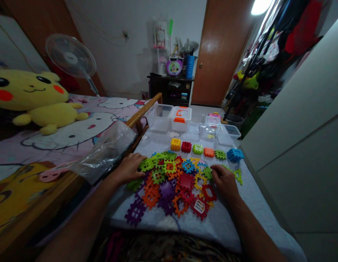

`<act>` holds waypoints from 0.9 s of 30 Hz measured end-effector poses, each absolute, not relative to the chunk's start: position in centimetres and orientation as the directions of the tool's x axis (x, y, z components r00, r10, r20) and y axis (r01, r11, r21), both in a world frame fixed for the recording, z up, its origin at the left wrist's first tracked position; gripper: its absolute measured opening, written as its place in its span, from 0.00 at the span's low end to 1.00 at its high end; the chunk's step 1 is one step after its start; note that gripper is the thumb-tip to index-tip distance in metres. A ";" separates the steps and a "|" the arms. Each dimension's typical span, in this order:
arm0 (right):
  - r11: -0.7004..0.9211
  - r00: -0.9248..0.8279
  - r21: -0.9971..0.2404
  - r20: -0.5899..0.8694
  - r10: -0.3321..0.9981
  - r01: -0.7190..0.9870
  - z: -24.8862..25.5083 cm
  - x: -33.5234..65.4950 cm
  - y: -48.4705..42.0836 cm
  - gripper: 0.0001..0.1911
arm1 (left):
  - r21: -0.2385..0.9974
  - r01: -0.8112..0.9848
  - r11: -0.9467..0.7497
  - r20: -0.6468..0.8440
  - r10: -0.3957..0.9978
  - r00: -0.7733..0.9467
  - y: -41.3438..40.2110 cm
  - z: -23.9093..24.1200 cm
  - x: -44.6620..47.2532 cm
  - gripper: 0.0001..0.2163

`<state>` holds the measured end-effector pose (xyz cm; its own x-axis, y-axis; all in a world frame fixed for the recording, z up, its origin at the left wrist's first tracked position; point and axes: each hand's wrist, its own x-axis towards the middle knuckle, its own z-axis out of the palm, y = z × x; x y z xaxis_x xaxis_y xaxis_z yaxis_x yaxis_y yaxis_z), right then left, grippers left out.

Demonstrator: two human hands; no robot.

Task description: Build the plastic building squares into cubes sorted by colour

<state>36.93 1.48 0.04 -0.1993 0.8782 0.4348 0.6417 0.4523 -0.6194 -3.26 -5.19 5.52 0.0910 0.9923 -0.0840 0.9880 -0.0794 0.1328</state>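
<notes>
Two Hands, Six Stacks and a Spread of Tiles

Two bare hands flank one heap of notched plastic tiles (186, 182), too overlapped to count. The left hand (133, 168) is open, fingers loosely bent, touching green tiles at the heap's near-left edge. The right hand (222, 179) curls at the opposite edge, its fingertips against one green tile (208, 173); whether it grips the piece cannot be told. More green tiles lie just right of that hand.

Beyond both hands runs a row of six stacks (197, 149): one yellow, one red, one lime, one coral, one darker green and one blue. The blue, the longest, leans on its side beyond the right hand.

Between the hands, the tiles are square with toothed edges, in purple, orange, red, yellow, blue and green. Some have lattice centres, some wide openings, some solid panels; one red tile (199, 206), nearer the person than the right hand, carries a white window.

Under the hands is a pale, wrinkled cloth (223, 222). Past the stacks stand at least four clear boxes (180, 124), one with orange clips. Left of the left hand are one clear bag (105, 147) and a bed (103, 103) with one yellow plush (53, 113); one fan (71, 56) stands behind. Far beyond the right hand is a closed wooden door (220, 54).
</notes>
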 end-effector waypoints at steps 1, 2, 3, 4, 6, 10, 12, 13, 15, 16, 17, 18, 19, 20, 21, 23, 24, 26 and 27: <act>0.448 -0.198 -0.621 0.431 0.880 0.643 0.0 37.0 1.5 0.12 | 0.130 0.989 -0.072 -0.081 0.993 0.083 -5.1 5.4 -3.1 0.26; 0.445 -0.196 -0.621 0.429 0.882 0.645 -0.1 37.0 1.5 0.12 | 0.131 0.989 -0.069 -0.077 0.994 0.079 -5.1 5.2 -3.0 0.26; 0.445 -0.195 -0.620 0.429 0.882 0.646 -0.1 37.0 1.5 0.12 | 0.134 0.989 -0.068 -0.072 0.994 0.078 -5.1 5.1 -2.9 0.25; 0.446 -0.195 -0.618 0.432 0.881 0.647 -0.1 37.1 1.5 0.12 | 0.140 0.988 -0.071 -0.066 0.995 0.081 -5.1 5.0 -2.9 0.25; 0.454 -0.201 -0.609 0.438 0.876 0.650 -0.1 37.1 1.5 0.12 | 0.157 0.984 -0.084 -0.044 0.995 0.092 -5.1 4.9 -3.0 0.25; 0.456 -0.204 -0.603 0.440 0.875 0.655 0.1 37.0 1.4 0.12 | 0.242 0.964 -0.109 0.020 0.994 0.108 -5.3 5.5 -3.4 0.24; 0.451 -0.199 -0.604 0.438 0.877 0.657 0.2 36.9 1.4 0.12 | 0.324 0.940 -0.111 0.046 0.994 0.101 -5.5 6.3 -3.5 0.23; 0.450 -0.198 -0.603 0.438 0.877 0.658 0.2 36.9 1.4 0.12 | 0.367 0.923 -0.114 0.058 0.993 0.100 -5.5 6.7 -3.3 0.21; 0.453 -0.202 -0.601 0.439 0.876 0.658 0.2 36.9 1.4 0.12 | 0.449 0.884 -0.130 0.073 0.991 0.108 -5.5 7.8 -2.7 0.17; 0.454 -0.204 -0.600 0.439 0.875 0.658 0.2 36.9 1.4 0.12 | 0.484 0.864 -0.139 0.075 0.990 0.118 -5.5 8.4 -2.2 0.15; 0.455 -0.202 -0.601 0.440 0.875 0.657 0.2 36.9 1.4 0.12 | 0.515 0.845 -0.142 0.069 0.990 0.125 -5.5 8.9 -1.5 0.14; 0.454 -0.199 -0.602 0.442 0.875 0.657 0.1 36.9 1.4 0.12 | 0.540 0.830 -0.141 0.060 0.990 0.129 -5.5 9.3 -0.8 0.14; 0.453 -0.196 -0.604 0.443 0.875 0.656 0.1 37.0 1.4 0.12 | 0.559 0.817 -0.141 0.052 0.990 0.134 -5.4 9.6 -0.1 0.15; 0.451 -0.193 -0.606 0.443 0.875 0.655 0.0 37.0 1.4 0.12 | 0.576 0.804 -0.145 0.043 0.988 0.147 -5.3 9.9 0.7 0.15; 0.451 -0.192 -0.608 0.443 0.876 0.654 0.0 37.0 1.4 0.11 | 0.592 0.791 -0.154 0.037 0.986 0.164 -5.1 10.0 1.4 0.14; 0.451 -0.196 -0.611 0.439 0.877 0.651 0.0 37.0 1.4 0.11 | 0.608 0.774 -0.178 0.028 0.979 0.203 -4.8 9.9 2.6 0.13; 0.451 -0.198 -0.612 0.437 0.877 0.649 0.0 37.0 1.4 0.11 | 0.607 0.772 -0.188 0.025 0.976 0.218 -4.5 9.8 3.2 0.14; 0.451 -0.198 -0.615 0.435 0.878 0.647 0.0 37.1 1.4 0.12 | 0.584 0.782 -0.218 0.037 0.969 0.243 -4.0 9.3 3.9 0.15; 0.450 -0.197 -0.617 0.434 0.879 0.646 0.0 37.0 1.4 0.12 | 0.566 0.789 -0.240 0.054 0.966 0.255 -3.8 9.0 4.3 0.14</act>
